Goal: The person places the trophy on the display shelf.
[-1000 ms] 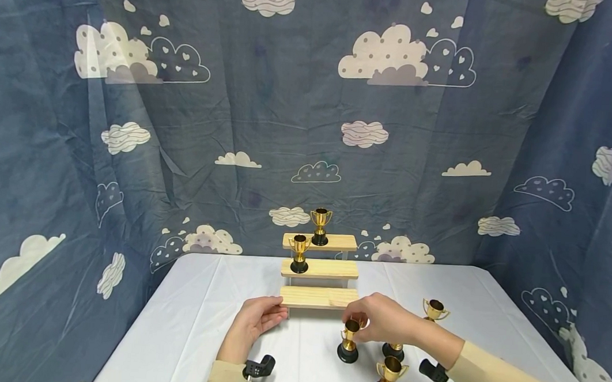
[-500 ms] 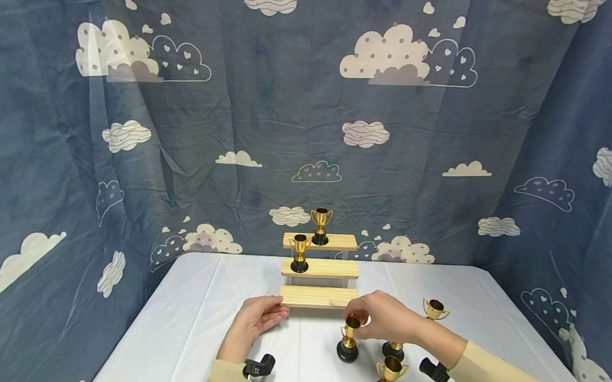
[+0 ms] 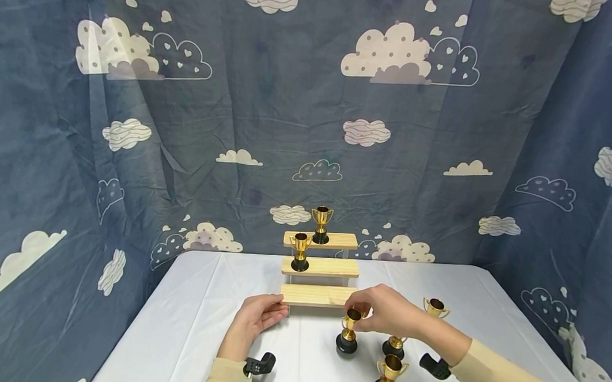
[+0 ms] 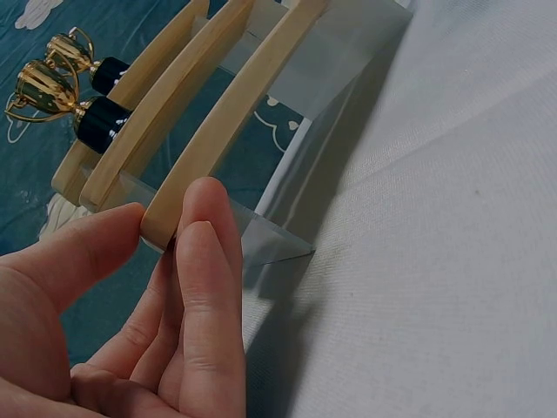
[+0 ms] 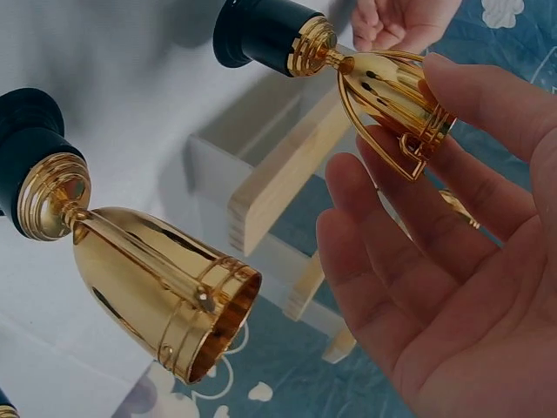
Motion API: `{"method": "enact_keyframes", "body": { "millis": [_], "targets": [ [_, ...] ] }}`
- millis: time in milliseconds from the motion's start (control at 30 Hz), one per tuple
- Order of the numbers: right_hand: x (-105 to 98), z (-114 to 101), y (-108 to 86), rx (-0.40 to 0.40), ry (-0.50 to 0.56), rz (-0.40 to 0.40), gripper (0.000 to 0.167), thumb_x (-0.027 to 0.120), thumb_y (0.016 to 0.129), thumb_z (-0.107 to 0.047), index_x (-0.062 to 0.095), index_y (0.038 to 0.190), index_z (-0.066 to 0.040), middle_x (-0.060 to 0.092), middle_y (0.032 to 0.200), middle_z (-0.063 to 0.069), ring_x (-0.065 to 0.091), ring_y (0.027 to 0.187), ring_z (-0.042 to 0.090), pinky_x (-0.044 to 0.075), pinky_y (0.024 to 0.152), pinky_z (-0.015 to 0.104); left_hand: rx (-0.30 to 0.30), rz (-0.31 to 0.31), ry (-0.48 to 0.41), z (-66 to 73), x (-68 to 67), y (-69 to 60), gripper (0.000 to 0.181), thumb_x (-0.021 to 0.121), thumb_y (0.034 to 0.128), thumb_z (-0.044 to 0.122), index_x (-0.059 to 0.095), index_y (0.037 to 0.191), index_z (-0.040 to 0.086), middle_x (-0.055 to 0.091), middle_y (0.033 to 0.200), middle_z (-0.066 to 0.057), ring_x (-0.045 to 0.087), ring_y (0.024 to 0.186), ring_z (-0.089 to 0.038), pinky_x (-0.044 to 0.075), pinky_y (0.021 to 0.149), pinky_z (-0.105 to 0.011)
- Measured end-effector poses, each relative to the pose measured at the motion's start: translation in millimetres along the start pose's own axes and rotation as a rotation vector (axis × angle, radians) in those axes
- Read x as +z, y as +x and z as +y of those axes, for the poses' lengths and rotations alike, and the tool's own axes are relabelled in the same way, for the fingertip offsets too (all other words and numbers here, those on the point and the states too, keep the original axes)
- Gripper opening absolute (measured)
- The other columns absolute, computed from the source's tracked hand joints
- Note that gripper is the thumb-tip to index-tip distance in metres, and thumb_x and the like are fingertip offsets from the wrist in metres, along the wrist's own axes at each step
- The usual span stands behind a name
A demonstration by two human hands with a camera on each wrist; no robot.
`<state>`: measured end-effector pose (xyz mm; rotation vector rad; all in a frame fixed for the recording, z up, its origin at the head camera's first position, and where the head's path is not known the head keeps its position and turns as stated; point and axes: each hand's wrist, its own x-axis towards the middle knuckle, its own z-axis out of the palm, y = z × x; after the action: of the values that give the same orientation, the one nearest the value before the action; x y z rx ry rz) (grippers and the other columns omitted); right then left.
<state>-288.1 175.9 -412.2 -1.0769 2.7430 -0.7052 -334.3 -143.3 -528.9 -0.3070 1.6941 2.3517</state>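
A wooden three-step stand (image 3: 317,296) is at mid table; the left hand (image 3: 259,320) pinches the left end of its lowest board (image 4: 228,117) between thumb and fingers. One gold trophy with a black base (image 3: 322,216) is on the top step, another (image 3: 300,244) at the left of the middle step. The right hand (image 3: 390,315) holds a third trophy (image 3: 349,332) by its cup, upright, in front of the lowest step's right end. In the right wrist view, thumb and fingers lie about that cup (image 5: 396,91).
Several more trophies stand at the right: one in front (image 3: 391,371), one partly behind the right wrist (image 3: 394,347), another farther back (image 3: 435,307). A white cloth (image 3: 185,323) covers the table, and a blue cloud-patterned curtain (image 3: 290,98) hangs behind.
The right hand has raised its trophy slightly and moved it a little away from the camera. The left hand keeps its pinch on the board.
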Motion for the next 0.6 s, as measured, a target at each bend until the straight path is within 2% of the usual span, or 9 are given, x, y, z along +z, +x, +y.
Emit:
{"method": "enact_keyframes", "body": {
  "millis": [200,333,600],
  "targets": [
    [-1.3,-2.7,0.4,0.028,-0.02,0.011,0.026,0.083,0.083,-0.025,0.073,0.106,-0.03,0.067,0.09,-0.019,0.064,0.084,0.011,0.054,0.072,0.029,-0.002,-0.006,-0.004,-0.1,-0.8,0.0,0.036,0.078,0.0865,0.011,0.065,0.112,-0.01,0.074,0.081,-0.014,0.075,0.073,-0.022,0.062,0.07,-0.028],
    [-2.7,-3.8,0.6,0.035,-0.025,0.027,0.025,0.083,0.083,-0.024,0.074,0.106,-0.026,0.067,0.09,-0.019,0.063,0.084,0.009,0.054,0.073,0.031,-0.006,-0.001,-0.001,0.9,-0.1,-0.7,0.035,0.078,0.0866,0.012,0.065,0.112,-0.009,0.074,0.081,-0.015,0.075,0.073,-0.022,0.062,0.069,-0.027],
    [-5.3,-2.6,-1.0,0.022,-0.017,0.054,0.026,0.082,0.083,-0.021,0.074,0.108,-0.024,0.067,0.09,-0.018,0.065,0.085,0.011,0.055,0.074,0.031,-0.002,-0.004,-0.003,1.9,0.9,-2.1,0.037,0.078,0.0873,0.011,0.064,0.114,-0.01,0.074,0.082,-0.015,0.075,0.074,-0.022,0.062,0.07,-0.028]
  ]
}}
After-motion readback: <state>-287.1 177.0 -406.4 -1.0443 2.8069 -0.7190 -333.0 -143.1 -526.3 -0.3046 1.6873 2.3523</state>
